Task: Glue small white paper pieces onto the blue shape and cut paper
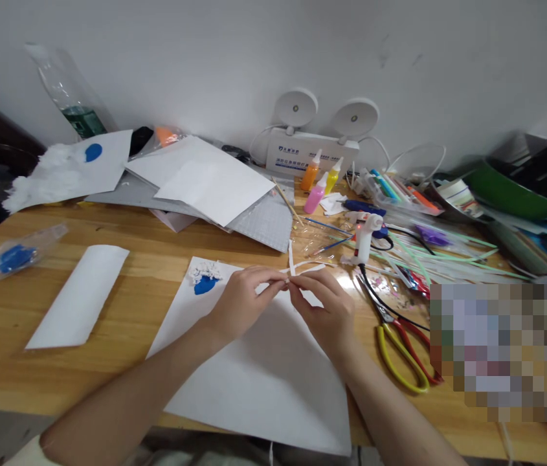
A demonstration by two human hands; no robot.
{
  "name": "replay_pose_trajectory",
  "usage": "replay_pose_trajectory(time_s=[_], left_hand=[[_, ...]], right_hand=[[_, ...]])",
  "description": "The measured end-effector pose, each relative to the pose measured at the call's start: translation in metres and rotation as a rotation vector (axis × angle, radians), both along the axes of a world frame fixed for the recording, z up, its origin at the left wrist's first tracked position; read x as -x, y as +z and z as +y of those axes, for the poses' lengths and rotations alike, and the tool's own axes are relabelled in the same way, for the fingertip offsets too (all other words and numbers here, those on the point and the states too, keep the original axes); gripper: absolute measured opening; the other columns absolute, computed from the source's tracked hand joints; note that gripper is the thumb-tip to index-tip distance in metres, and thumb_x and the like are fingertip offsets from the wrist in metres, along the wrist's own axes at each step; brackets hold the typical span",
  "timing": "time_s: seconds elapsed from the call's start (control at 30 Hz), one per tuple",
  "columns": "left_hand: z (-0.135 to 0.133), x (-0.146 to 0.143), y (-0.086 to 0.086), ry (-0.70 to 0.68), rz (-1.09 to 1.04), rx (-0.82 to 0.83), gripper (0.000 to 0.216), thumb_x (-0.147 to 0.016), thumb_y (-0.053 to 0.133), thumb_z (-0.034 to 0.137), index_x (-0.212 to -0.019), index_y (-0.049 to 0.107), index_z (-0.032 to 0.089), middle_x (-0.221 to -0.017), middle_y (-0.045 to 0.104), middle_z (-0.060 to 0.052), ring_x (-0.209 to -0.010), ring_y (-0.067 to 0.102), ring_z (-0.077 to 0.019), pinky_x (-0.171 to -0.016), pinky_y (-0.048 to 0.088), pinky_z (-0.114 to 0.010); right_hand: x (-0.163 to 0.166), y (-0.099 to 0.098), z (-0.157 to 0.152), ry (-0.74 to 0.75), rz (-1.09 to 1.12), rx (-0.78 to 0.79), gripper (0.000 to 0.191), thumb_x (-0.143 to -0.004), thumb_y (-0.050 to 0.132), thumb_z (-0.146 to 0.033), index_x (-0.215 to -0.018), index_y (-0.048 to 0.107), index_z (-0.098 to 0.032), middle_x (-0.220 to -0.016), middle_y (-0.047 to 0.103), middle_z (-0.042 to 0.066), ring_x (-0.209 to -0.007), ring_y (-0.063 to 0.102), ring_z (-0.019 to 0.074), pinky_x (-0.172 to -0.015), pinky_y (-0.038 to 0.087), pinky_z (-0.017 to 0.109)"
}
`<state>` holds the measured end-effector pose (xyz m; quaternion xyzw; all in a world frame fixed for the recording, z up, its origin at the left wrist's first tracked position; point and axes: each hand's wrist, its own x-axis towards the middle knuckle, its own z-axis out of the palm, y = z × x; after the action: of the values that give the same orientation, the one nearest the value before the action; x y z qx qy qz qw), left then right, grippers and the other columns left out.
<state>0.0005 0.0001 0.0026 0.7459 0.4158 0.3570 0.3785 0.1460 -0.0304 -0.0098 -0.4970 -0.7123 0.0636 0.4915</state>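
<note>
My left hand and my right hand meet over a large white sheet of paper. Thumb and fingers of both are pinched together, fingertips touching, on a small white piece; its material is too small to make out. Narrow white strips lie just beyond the fingers. On the sheet's upper left corner sit a patch of blue paint and a cluster of crumpled white bits, left of my left hand.
A white glue gun with a lit red light stands right of my hands, its cord trailing past red-and-yellow-handled scissors. White sheets lie behind on a grey board. Paint bottles stand by the wall. At left lies a curved white paper.
</note>
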Motion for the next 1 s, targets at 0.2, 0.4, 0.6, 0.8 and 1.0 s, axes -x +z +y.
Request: replay_pose_trajectory(time_s=[0.2,0.4,0.6,0.8,1.0], left_hand=[[-0.0017,-0.001,0.0018,0.024,-0.029,-0.006,0.013,-0.076,0.054,0.023,-0.083,0.063,0.019,-0.082,0.066,0.0,-0.076,0.06,-0.0117,-0.071,0.046,-0.023],[-0.0014,-0.0008,0.0019,0.069,-0.044,-0.01,0.012,-0.075,0.052,0.022,-0.082,0.062,0.019,-0.08,0.066,0.0,-0.073,0.06,-0.0121,-0.07,0.047,-0.024],[-0.0017,-0.0009,0.0021,0.046,-0.035,-0.001,0.013,-0.076,0.051,0.021,-0.083,0.062,0.019,-0.082,0.066,-0.001,-0.076,0.06,-0.0129,-0.071,0.047,-0.024],[-0.0026,-0.0012,0.0038,0.025,-0.028,0.026,0.015,-0.075,0.049,0.019,-0.083,0.063,0.018,-0.084,0.067,-0.001,-0.078,0.06,-0.0129,-0.073,0.047,-0.024],[-0.0027,-0.0006,0.0041,0.015,-0.047,0.068,0.017,-0.076,0.049,0.021,-0.085,0.063,0.018,-0.083,0.067,-0.002,-0.078,0.061,-0.0135,-0.073,0.047,-0.025]], right_hand=[[-0.0004,0.0066,0.0,-0.017,0.033,0.07,0.008,-0.072,0.055,-0.01,-0.07,0.057,-0.018,-0.065,0.057,0.002,-0.061,0.052,0.0123,-0.057,0.043,0.025],[0.0004,0.0095,-0.0015,0.034,0.058,0.133,0.007,-0.071,0.056,-0.011,-0.07,0.055,-0.018,-0.065,0.055,0.0,-0.06,0.05,0.0111,-0.055,0.042,0.024],[0.0018,0.0091,-0.0018,0.051,0.057,0.128,0.008,-0.071,0.056,-0.01,-0.071,0.056,-0.018,-0.065,0.056,0.0,-0.06,0.051,0.0107,-0.055,0.042,0.023],[0.0013,0.0086,-0.0006,0.05,0.061,0.122,0.008,-0.073,0.055,-0.011,-0.073,0.058,-0.018,-0.067,0.057,0.001,-0.061,0.052,0.0113,-0.055,0.043,0.024],[-0.0007,0.0079,-0.0012,0.014,0.072,0.132,0.007,-0.074,0.057,-0.013,-0.074,0.061,-0.018,-0.068,0.06,0.002,-0.062,0.054,0.0118,-0.056,0.045,0.024]])
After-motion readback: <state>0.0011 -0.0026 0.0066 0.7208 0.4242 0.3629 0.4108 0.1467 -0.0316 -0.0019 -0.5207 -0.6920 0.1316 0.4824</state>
